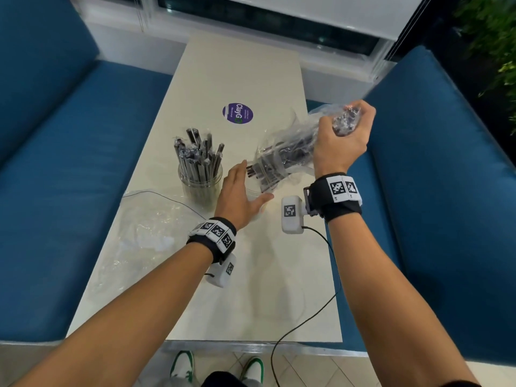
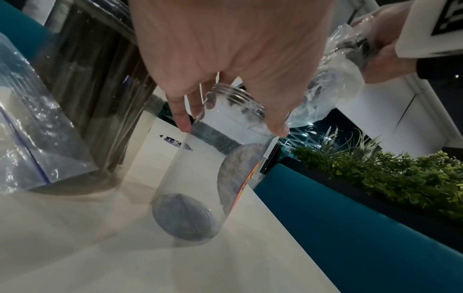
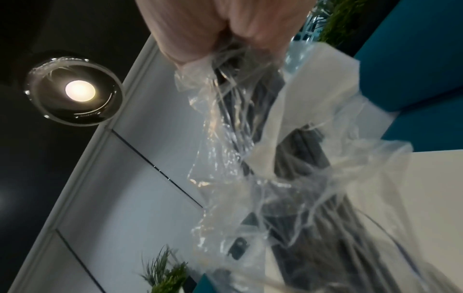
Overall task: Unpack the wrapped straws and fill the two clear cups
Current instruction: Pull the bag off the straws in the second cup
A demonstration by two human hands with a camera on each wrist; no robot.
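Observation:
On the pale table (image 1: 237,289) stands a clear cup (image 1: 199,182) packed with black wrapped straws, also close on the left in the left wrist view (image 2: 100,79). Just right of it is an empty clear cup (image 2: 200,174), tilted and mostly hidden by my hand in the head view. My left hand (image 1: 257,178) (image 2: 230,128) has straight fingers and thumb on either side of this cup's threaded mouth. My right hand (image 1: 344,127) (image 3: 225,29) grips the upper end of a clear bag of black straws (image 1: 282,152) (image 3: 288,178), slanted down towards the empty cup.
An empty crumpled clear bag (image 1: 142,227) lies at the table's left edge. A purple round sticker (image 1: 238,113) marks the far middle. Blue benches (image 1: 83,135) (image 1: 432,177) flank the table. A black cable (image 1: 307,322) runs off the front right edge. Green plants (image 2: 400,178) stand beyond the right bench.

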